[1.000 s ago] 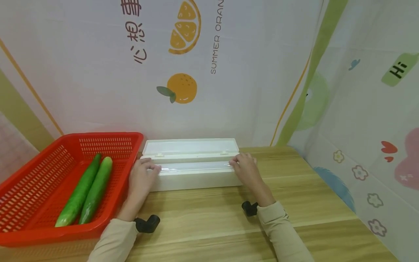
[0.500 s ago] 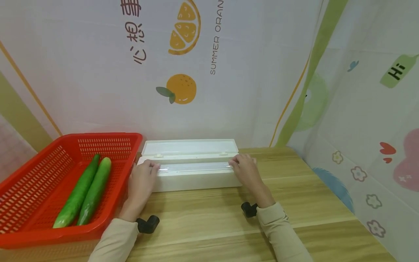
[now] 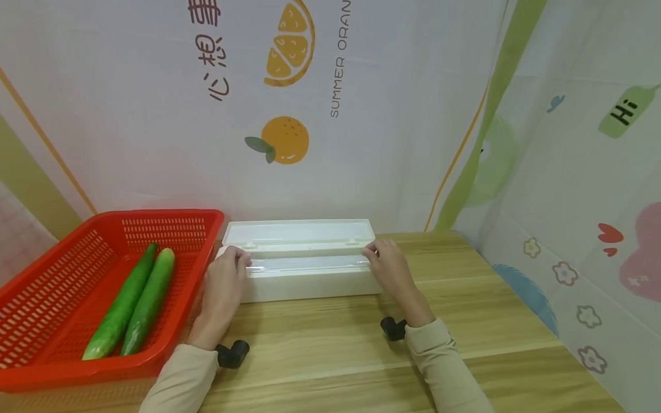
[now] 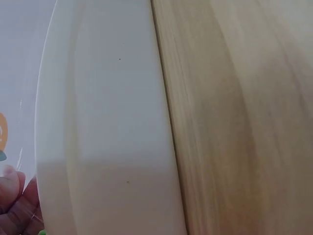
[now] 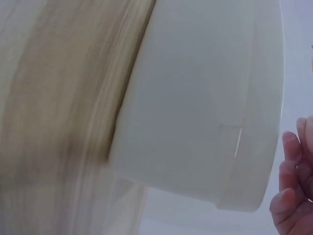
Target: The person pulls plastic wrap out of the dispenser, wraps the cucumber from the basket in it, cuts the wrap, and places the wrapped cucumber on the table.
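Observation:
A long white cling film dispenser (image 3: 310,285) lies at the back of the table with its lid (image 3: 298,232) raised. Shiny clear cling film (image 3: 304,264) spans its top between the two hands. At the left end, my left hand (image 3: 223,287) pinches the film between thumb and fingers; its fingertips (image 4: 11,188) show beyond the box edge in the left wrist view. My right hand (image 3: 392,272) pinches the film at the other end, and its curled fingers (image 5: 289,176) appear at the right border of the right wrist view.
A red slotted plastic basket (image 3: 206,275) stands at the left, close to my left forearm. Two cucumbers (image 3: 150,301) lie side by side in it. A patterned cloth (image 3: 403,143) hangs behind the wooden table (image 3: 320,355).
My left hand has risen slightly at the film's left end, its fingers drawn closer together. My right hand has shifted only a little. Basket and dispenser stay in place.

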The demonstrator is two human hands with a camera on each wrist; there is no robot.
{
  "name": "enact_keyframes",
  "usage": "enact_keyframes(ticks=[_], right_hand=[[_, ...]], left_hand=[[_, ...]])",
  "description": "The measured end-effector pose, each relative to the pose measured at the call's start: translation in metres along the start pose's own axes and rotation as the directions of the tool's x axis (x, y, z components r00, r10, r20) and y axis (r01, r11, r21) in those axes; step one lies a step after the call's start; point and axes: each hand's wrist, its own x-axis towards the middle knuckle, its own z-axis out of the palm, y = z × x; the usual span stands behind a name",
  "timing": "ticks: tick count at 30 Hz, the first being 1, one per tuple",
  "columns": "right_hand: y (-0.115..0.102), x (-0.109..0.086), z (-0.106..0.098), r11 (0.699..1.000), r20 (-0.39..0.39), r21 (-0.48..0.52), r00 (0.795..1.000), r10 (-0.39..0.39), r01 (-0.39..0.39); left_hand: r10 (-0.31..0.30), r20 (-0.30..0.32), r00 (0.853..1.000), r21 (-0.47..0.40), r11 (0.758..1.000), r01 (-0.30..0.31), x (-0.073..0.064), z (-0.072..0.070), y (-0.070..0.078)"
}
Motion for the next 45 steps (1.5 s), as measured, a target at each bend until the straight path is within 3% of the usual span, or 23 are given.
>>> enact_keyframes(ticks=[8,15,18,29,38,42,45], right_hand=[[0.000,0.000,-0.001,0.994,-0.083,0.093,0.995,-0.049,0.056],[-0.003,0.001,-0.004,0.978,-0.061,0.204,0.997,0.042,-0.028],[-0.004,0.002,-0.005,0.975,-0.082,0.220,0.995,0.048,-0.029],[-0.006,0.005,-0.009,0.976,-0.146,0.217,0.989,0.029,0.003],[-0.010,0.005,-0.015,0.972,-0.144,0.233,0.990,0.010,0.024],[-0.012,0.005,-0.020,0.971,-0.146,0.238,0.989,0.004,0.031],[-0.013,0.006,-0.023,0.971,-0.134,0.238,0.991,0.008,0.024]], left_hand=[[0.037,-0.013,0.999,0.016,0.999,-0.037,0.001,-0.003,0.004],[0.080,-0.065,0.995,0.099,0.992,-0.073,0.003,-0.006,0.008],[0.089,-0.075,0.993,0.112,0.990,-0.080,0.003,-0.008,0.010],[0.110,-0.103,0.989,-0.007,0.994,-0.111,0.005,-0.017,0.016],[0.157,-0.150,0.976,-0.020,0.987,-0.162,0.007,-0.021,0.020],[0.131,-0.145,0.981,-0.050,0.989,-0.139,0.007,-0.022,0.024],[0.089,-0.107,0.990,-0.080,0.992,-0.098,0.007,-0.023,0.027]])
